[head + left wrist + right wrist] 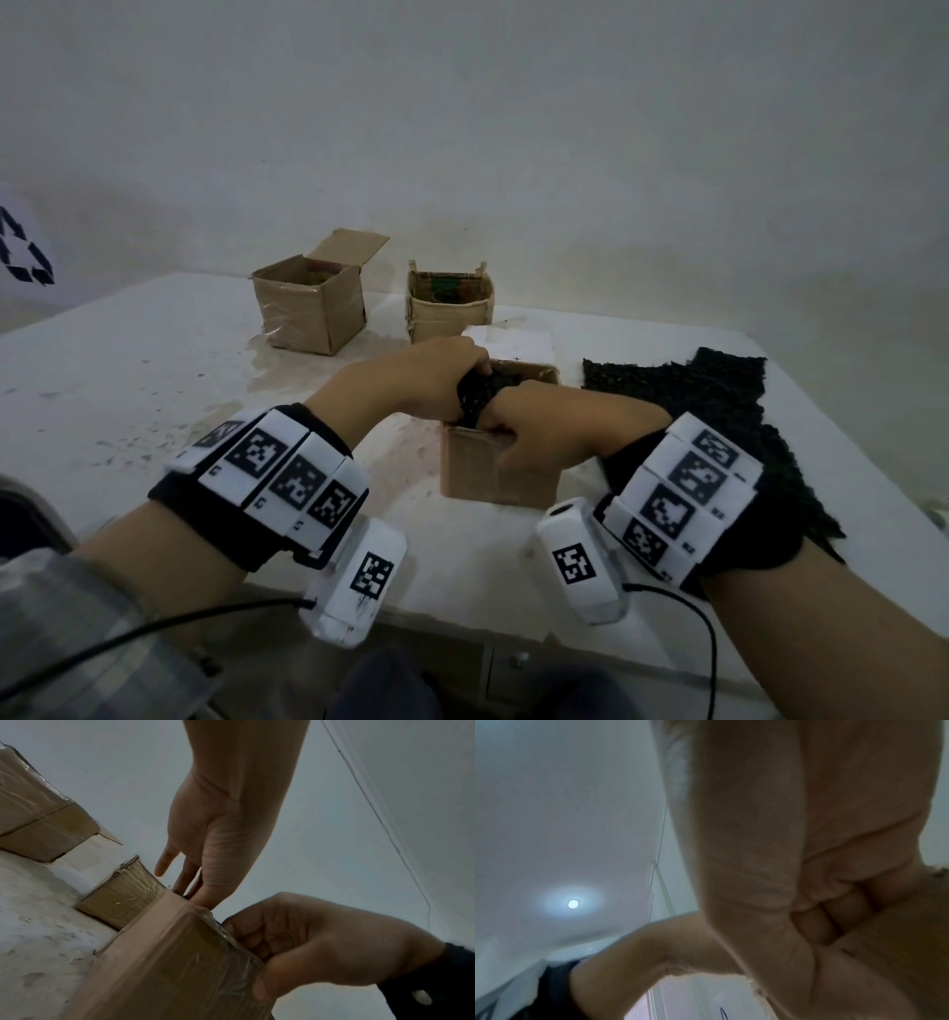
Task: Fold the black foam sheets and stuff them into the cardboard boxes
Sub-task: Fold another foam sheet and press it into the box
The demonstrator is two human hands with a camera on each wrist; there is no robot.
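A small open cardboard box point(493, 475) stands at the table's near middle. A folded black foam sheet point(475, 398) sticks out of its top. My left hand point(452, 377) is over the box and pushes the foam down; in the left wrist view its fingers point(191, 882) reach fairly straight into the box point(167, 963). My right hand point(518, 431) grips the box's near rim, fingers curled at the edge and thumb on the outer wall point(259, 990). The right wrist view shows those curled fingers point(834, 912) close up. More flat black foam sheets point(719, 395) lie to the right.
Two more open cardboard boxes stand further back, one with a raised flap point(308, 303) and a smaller one point(449, 303). A white paper point(513, 339) lies behind the near box. The white table point(128, 385) is stained. A wall rises behind it.
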